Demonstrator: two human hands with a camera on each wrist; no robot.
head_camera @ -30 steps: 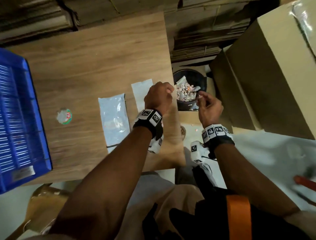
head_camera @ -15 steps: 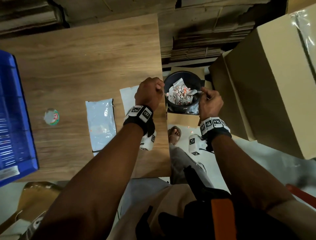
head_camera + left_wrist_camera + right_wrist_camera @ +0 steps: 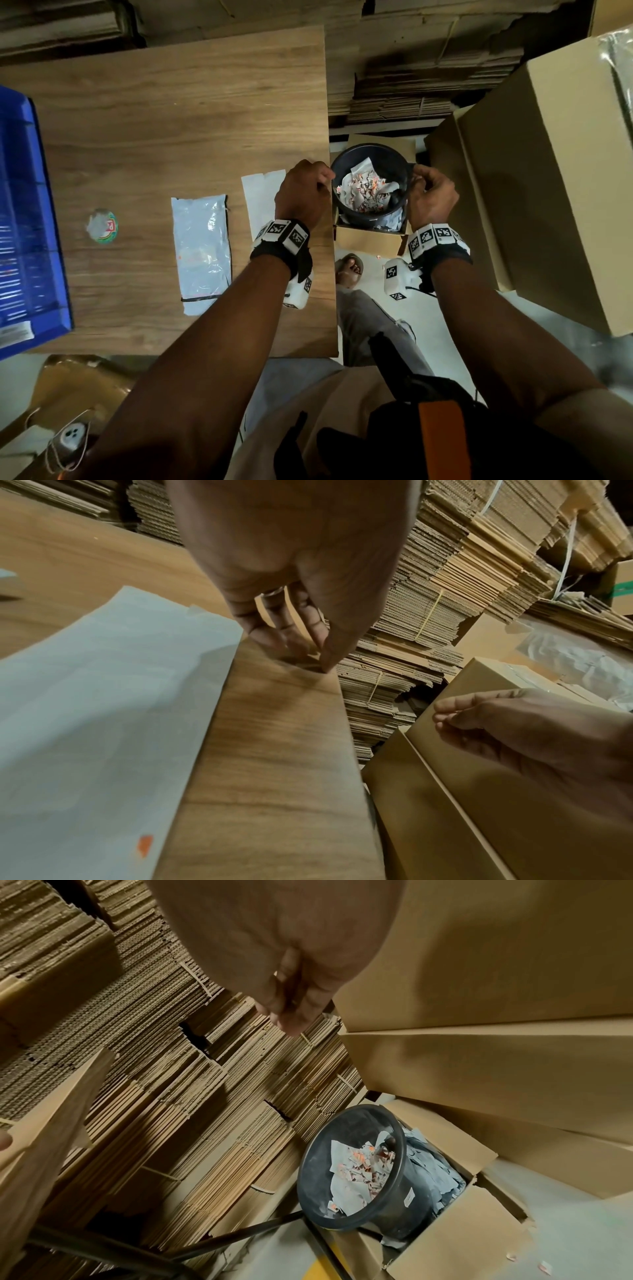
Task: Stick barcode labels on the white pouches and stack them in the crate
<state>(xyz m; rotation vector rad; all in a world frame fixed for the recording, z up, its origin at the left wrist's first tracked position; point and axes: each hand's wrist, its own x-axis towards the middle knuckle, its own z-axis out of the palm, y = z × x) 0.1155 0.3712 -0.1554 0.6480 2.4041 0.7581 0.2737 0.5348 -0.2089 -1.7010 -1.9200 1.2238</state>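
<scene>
Wooden table (image 3: pixel 164 113): white pouch (image 3: pixel 202 253), backing sheet (image 3: pixel 260 195), round sticker (image 3: pixel 102 226), blue crate (image 3: pixel 20 219) lying on it.

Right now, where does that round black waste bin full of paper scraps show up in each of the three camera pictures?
Head view: round black waste bin, centre-right, between the two hands, beside the wooden table's edge.
Left wrist view: not in it.
Right wrist view: lower middle, tilted, inside an open cardboard box.
Shared landmark: the stacked flat corrugated cardboard behind.

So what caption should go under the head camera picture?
Both hands, left hand and right hand, curl beside a black bin of paper scraps; one white pouch waits on the table.
</scene>
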